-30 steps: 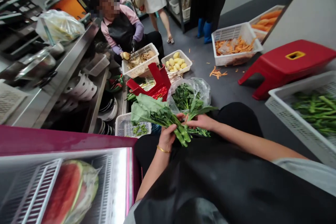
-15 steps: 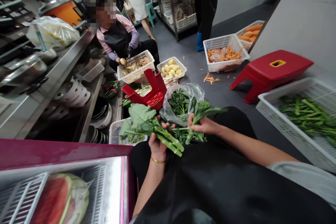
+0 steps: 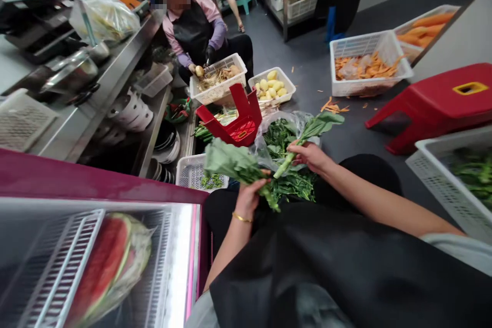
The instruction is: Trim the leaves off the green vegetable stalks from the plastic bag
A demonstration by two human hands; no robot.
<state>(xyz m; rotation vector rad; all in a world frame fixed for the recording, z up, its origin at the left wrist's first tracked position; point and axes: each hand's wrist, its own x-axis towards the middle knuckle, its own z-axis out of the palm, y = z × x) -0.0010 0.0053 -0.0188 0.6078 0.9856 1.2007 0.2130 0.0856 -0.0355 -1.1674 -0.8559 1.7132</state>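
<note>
My left hand (image 3: 249, 197) is closed around a bunch of leafy green stalks (image 3: 229, 160), which look like Chinese broccoli; the big leaves point left and the cut ends right. In my right hand (image 3: 310, 156), a single green stalk (image 3: 283, 165) is pinched, slanting with its leaf up to the right and its thick end down. Under and between both hands lie loose trimmed greens (image 3: 294, 185). Just beyond them sits a clear plastic bag (image 3: 260, 142) holding more leafy greens. A white basket (image 3: 183, 170) with small green bits stands left of my left hand.
Ahead is an upturned red stool (image 3: 251, 113). A person (image 3: 192, 25) handles a potato over a basket (image 3: 215, 93), beside a potato basket (image 3: 289, 93). Right are a carrot-peel basket (image 3: 361, 87), a red stool (image 3: 434, 97) and a greens basket (image 3: 430, 164). An opened fridge (image 3: 188, 246) holds watermelon (image 3: 111, 261).
The view has shifted, so the surroundings appear farther left or right and higher. The bunch in my left hand has turned, its stalk ends now lower. My right hand has lifted its stalk slightly away.
</note>
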